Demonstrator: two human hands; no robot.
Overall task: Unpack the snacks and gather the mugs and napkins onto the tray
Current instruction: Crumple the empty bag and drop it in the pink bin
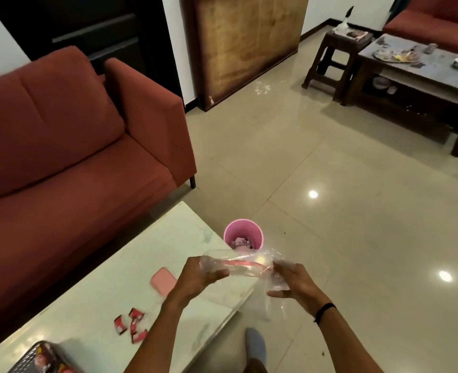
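Clear plastic, a crumpled wrapper (245, 263), is stretched between both hands above the tabletop's (88, 300) near corner; its long axis runs left to right, roughly level, with a red strip showing through the middle; what the strip is cannot be made out through the glare and blur. Left hand (199, 275) pinches the wrapper's left end, fingers curled round it; right hand (289, 285) grips the right end, where loose film hangs down and hides part of the palm; a dark band (325, 310) sits on that wrist.

Just beyond the wrapper stands a pink bin (243, 236) on the floor, its lower part hidden behind the plastic; crumpled pinkish scraps lie inside. On the tabletop, left of the hands, lies a flat pink case (163, 284); nearer the bottom edge are several small red snacks (131, 324), scattered close together; a dark patterned tray (38, 358) is cut off by the bottom edge, its contents blurred. A blue sock (256, 345) shows on the floor below the hands. Red sofa (69, 135) stands behind the tabletop.
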